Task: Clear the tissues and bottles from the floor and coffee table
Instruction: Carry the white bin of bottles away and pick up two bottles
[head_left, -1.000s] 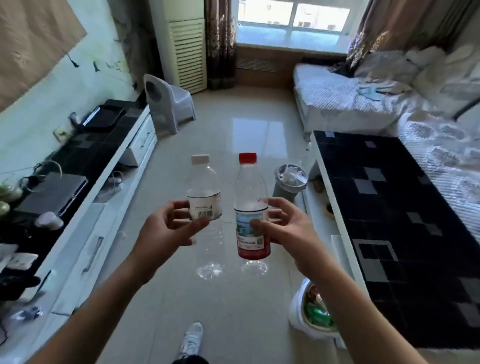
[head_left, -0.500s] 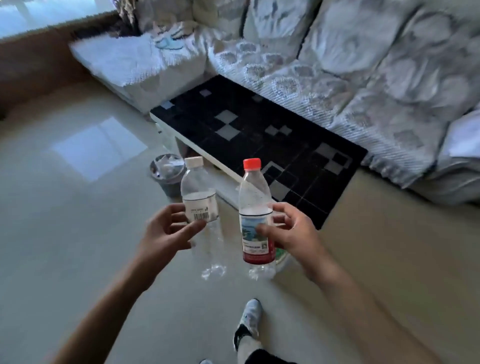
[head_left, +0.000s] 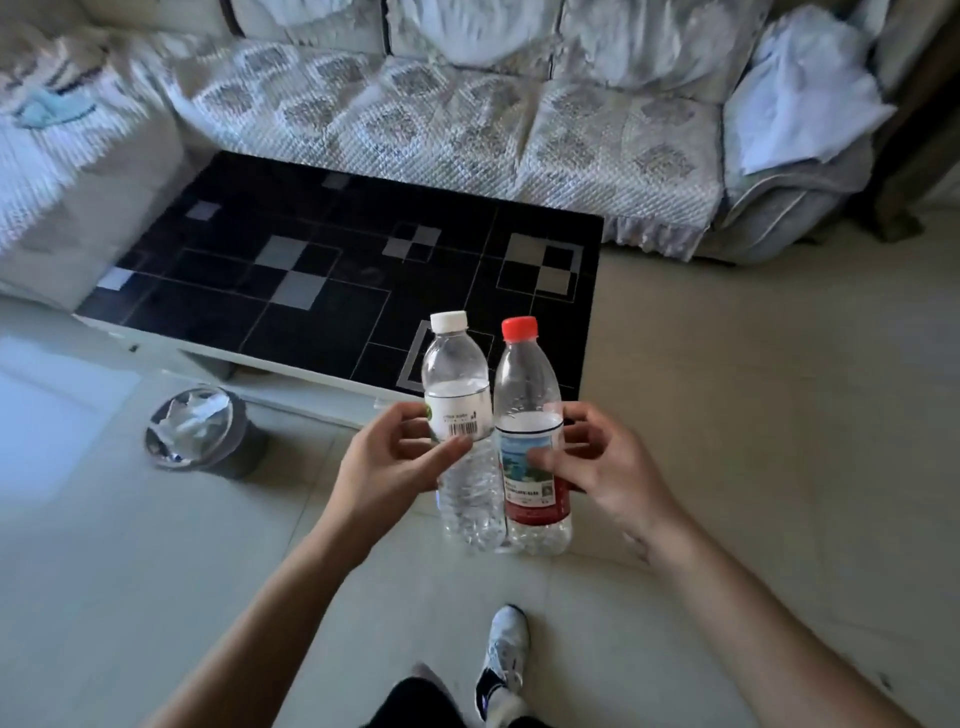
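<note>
Two clear plastic bottles stand upright side by side in the air in front of me, over the floor. My left hand (head_left: 387, 460) grips the white-capped bottle (head_left: 458, 395) around its white barcode label. My right hand (head_left: 605, 470) grips the red-capped bottle (head_left: 527, 384) around its blue and red label. The two bottles touch near their bases. Behind them is the black coffee table (head_left: 322, 270) with grey squares on its top. Crumpled white tissues (head_left: 195, 421) fill a small grey bin on the floor to the left.
The grey bin (head_left: 236, 447) stands on the pale tiled floor beside the table's white front edge. A sofa (head_left: 467, 119) with a patterned cover runs behind the table, with a cushion (head_left: 810, 98) at its right end. My shoe (head_left: 504, 649) is on the floor below the bottles.
My view has swung right, from the window and TV stand to the coffee table and sofa. Both bottles stay in my hands and have come closer together.
</note>
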